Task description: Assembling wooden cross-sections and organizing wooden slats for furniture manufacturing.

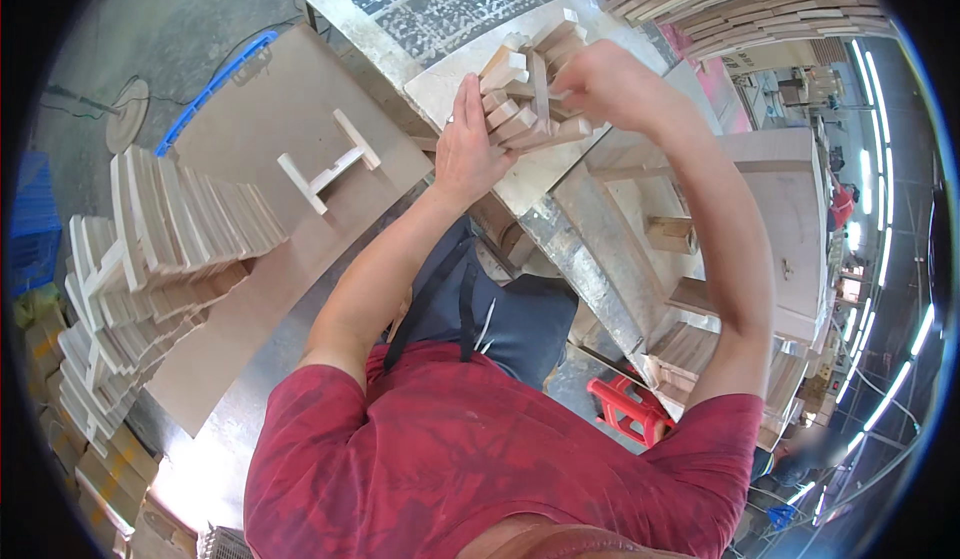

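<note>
A pile of short pale wooden pieces (513, 122) lies on a light board (432, 87) on the workbench in front of me. My left hand (466, 155) rests along the left side of the pile, its fingers stretched out straight and touching the wood. On the pile's right side, my right hand (612, 87) has its fingers curled down among the pieces. What those fingers grip is hidden behind the hand. A thin wooden strip (541, 87) stands up across the pile, close to the right fingertips.
Stacked wooden frames (190, 219) stand at the left on a brown sheet (235, 329). One H-shaped wooden frame (330, 169) lies on that sheet. Planks (740, 4) are piled at the far right. A red stool (628, 411) stands below the bench's right side.
</note>
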Motion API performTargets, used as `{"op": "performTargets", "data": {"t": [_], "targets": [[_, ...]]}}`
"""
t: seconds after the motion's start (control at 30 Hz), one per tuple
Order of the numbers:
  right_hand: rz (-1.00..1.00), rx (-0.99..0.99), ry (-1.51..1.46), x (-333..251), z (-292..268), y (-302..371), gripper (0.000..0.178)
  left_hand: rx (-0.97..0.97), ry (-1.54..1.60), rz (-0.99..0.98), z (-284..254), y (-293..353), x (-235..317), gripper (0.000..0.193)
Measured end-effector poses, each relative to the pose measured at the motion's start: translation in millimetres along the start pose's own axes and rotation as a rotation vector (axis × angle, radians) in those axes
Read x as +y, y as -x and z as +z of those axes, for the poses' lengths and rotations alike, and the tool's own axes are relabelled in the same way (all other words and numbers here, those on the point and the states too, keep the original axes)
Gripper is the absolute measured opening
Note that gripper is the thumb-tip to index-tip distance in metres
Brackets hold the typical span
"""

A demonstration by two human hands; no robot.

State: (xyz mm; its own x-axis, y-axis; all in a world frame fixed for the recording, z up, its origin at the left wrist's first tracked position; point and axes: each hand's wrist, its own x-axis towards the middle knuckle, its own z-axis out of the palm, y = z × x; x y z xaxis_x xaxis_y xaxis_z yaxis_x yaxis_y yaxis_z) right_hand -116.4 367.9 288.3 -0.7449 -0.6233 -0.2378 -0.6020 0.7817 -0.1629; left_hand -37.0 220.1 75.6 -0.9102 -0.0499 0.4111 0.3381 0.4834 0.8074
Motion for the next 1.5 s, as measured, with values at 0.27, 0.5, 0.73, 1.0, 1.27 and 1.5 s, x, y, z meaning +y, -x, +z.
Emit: {"op": "performTargets", "data": {"t": [0.27, 0.5, 0.73, 1.0, 1.27, 1.5], "targets": [[-0.243, -0.206, 0.444, 28.9, 30.6, -21.7, 0.008, -0.044, 0.086, -0.075, 0.3, 3.0, -0.4, 0.126], [-0.277, -0.342, 0.400, 24.6, 21.3, -35.4, 0.012, -0.064, 0.081, -0.064, -0.8, -1.2, -3.8, 0.127], [-0.278, -0.592, 0.474, 19.0, 24.4, -58.6, 0.013, -0.001, 0.066, -0.015, -2.8, -2.5, -6.4, 0.127], [-0.080, -0.409, 0.222, 29.2, 26.7, -39.7, 0.008, -0.101, 0.043, -0.058, 1.3, -3.6, -2.6, 0.122], [0.124, 0.280, -0.057, -8.8, -11.8, 37.4, 0.014, -0.187, -0.050, -0.216, -5.5, -10.3, 9.8, 0.087], [0.410, 0.715, -0.314, -105.6, 62.2, 250.8, 0.016, -0.197, -0.061, -0.217, 18.4, -38.7, 16.3, 0.080]]}}
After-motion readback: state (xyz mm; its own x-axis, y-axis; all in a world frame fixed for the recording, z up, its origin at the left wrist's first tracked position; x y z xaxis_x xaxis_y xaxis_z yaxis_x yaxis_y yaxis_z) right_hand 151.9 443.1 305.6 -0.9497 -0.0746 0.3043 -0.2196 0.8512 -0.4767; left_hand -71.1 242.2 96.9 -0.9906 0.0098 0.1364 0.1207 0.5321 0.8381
